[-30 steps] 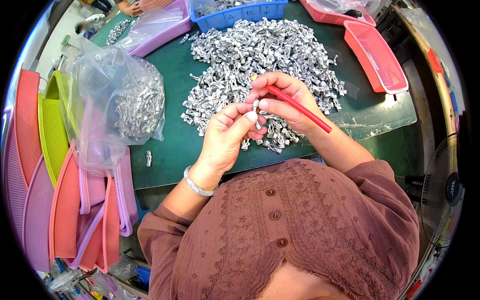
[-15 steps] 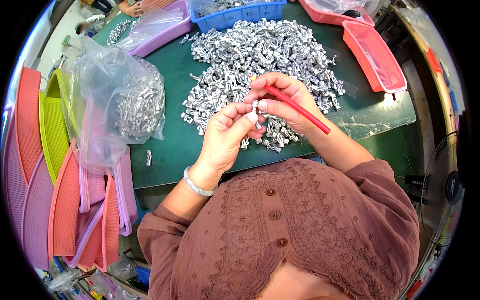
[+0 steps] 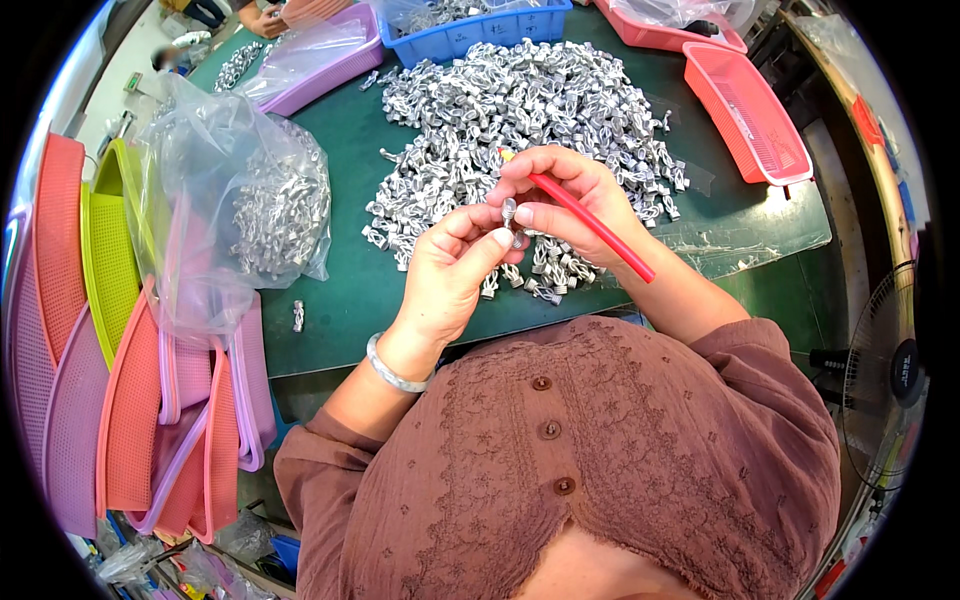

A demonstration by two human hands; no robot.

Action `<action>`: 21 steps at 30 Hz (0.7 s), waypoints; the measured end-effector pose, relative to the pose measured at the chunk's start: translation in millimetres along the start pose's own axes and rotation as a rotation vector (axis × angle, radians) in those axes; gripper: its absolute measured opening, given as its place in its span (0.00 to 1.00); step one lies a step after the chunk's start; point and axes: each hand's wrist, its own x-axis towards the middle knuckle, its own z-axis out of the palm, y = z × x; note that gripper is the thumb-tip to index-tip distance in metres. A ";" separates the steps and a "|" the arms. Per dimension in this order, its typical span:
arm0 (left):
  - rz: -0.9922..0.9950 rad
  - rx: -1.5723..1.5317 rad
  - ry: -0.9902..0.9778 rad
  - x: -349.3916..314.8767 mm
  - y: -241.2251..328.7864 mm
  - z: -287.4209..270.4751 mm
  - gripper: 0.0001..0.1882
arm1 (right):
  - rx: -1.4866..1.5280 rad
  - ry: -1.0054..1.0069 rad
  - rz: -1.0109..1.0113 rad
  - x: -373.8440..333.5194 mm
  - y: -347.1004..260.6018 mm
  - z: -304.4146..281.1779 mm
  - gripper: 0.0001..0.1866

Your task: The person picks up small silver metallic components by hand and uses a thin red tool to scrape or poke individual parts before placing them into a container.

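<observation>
A small grey metal part point(image 3: 508, 212), with a threaded-looking end, is pinched between both hands just in front of the heap. The thumb and fingers of my left hand point(image 3: 462, 257) close on its lower end. With thumb and fingertips my right hand point(image 3: 575, 203) touches the upper end; a red stick point(image 3: 604, 232) with a yellowish tip is also gripped in that hand, slanting back across the palm. Behind and around the hands spreads a big heap of similar looped metal parts point(image 3: 480, 110). One loose part point(image 3: 298, 316) lies alone at the left on the green table point(image 3: 350, 330).
A clear plastic bag point(image 3: 285, 215) of parts stands at left, beside leaning pink, purple and green baskets point(image 3: 130, 410). A blue bin point(image 3: 480, 35), a purple tray point(image 3: 330, 75) and a pink basket point(image 3: 745, 115) border the heap. Another person's hand point(image 3: 265, 20) shows far left.
The small metal part has turned slightly between my fingers. The red stick's rear end has shifted a little down with my right hand. The left hand stays nearly in place.
</observation>
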 end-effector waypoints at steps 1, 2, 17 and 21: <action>0.006 0.000 -0.010 0.0 -0.5 -0.7 0.09 | -0.010 -0.004 -0.007 0.0 -0.2 0.0 0.17; 0.013 0.001 -0.019 0.0 -1.0 -1.5 0.09 | -0.021 -0.009 -0.014 0.0 -0.3 0.0 0.17; 0.030 -0.057 0.004 -0.7 -7.2 -6.1 0.15 | -0.379 -0.001 -0.281 -2.0 2.2 3.8 0.15; -0.020 -0.025 0.053 -0.4 -2.6 -0.3 0.16 | -0.402 0.054 -0.240 -4.8 5.7 1.0 0.15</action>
